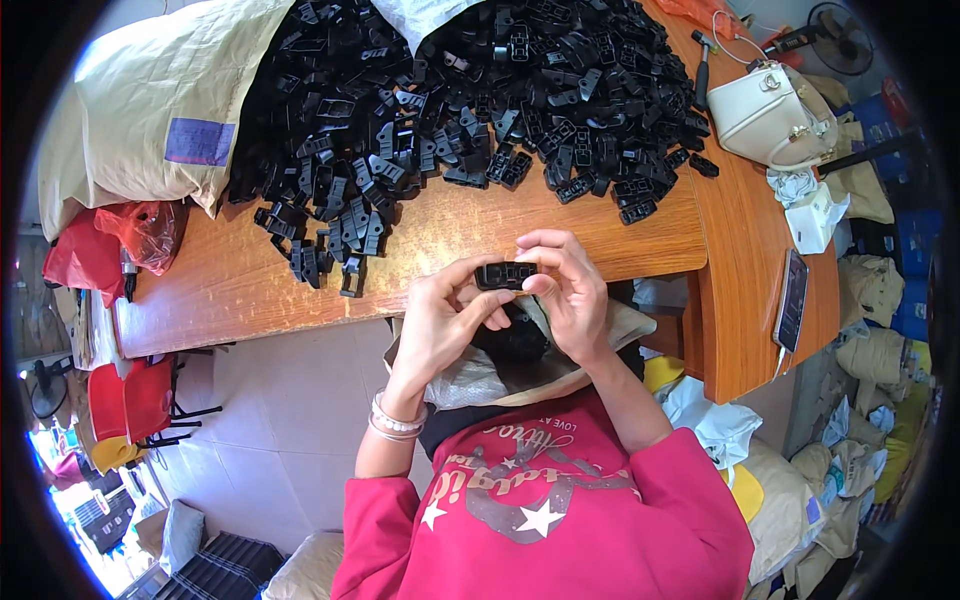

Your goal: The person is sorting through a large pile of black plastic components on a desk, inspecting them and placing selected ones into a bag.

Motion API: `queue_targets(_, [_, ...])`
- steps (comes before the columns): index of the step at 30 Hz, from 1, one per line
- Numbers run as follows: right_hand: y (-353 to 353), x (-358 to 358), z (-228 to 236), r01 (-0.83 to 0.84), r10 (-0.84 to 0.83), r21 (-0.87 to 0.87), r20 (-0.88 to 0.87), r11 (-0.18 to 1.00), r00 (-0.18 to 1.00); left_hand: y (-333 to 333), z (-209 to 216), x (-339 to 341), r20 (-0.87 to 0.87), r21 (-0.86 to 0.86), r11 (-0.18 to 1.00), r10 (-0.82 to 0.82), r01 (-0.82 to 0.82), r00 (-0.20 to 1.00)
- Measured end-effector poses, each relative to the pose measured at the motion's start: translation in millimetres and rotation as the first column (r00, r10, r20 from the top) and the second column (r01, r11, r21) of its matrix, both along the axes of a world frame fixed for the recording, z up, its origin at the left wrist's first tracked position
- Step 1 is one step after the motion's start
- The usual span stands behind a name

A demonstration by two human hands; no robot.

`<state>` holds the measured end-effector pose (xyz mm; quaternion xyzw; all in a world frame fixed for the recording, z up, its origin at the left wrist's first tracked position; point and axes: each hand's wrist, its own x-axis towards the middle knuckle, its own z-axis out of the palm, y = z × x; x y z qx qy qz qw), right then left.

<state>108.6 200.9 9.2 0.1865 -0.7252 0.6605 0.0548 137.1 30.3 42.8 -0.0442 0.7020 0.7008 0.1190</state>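
Note:
Between my two hands, just off the table's front edge, is a small black plastic part (pixel 506 275) with rectangular openings. My left hand (pixel 450 310) pinches its left end between thumb and fingers. At the other end, the thumb and fingertips of my right hand (pixel 568 292) close on the part. Below them an open sack (pixel 470 385) lies in my lap, with dark pieces inside. A large heap of similar black parts (pixel 400 130) covers the far side of the wooden table (pixel 240 290), some loose ones reaching toward me.
A big paper sack (pixel 150 90) lies at the far left beside red plastic bags (pixel 120 240). To the right are a hammer (pixel 702 75), a cream handbag (pixel 765 115), a tissue pack (pixel 815 215) and a phone (pixel 792 300) on a cable. A red chair (pixel 130 400) stands on the floor.

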Motion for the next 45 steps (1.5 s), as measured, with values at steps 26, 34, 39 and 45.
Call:
queue_targets(26, [26,-46,-2,0.427,-0.257,0.397,-0.413,0.813,0.874,-12,-30,-90,-0.546,-0.823,0.398,-0.354,-0.406,0.759])
queue_targets(34, [17,-56,-5,0.454,-0.224,0.705,-0.399,0.546,0.889,-19,-28,-92,-0.665,-0.63,0.589,-0.072,-0.507,0.743])
queue_targets(39, [10,-32,-10,0.412,-0.215,0.61,-0.371,0.677,0.903,-9,-7,-111,-0.63,-0.705,0.547,-0.193,-0.451,0.752])
queue_targets(45, [18,-19,-21,0.358,-0.182,0.453,-0.386,0.817,0.904,-5,-12,-97,-0.617,-0.75,0.472,-0.242,-0.465,0.749])
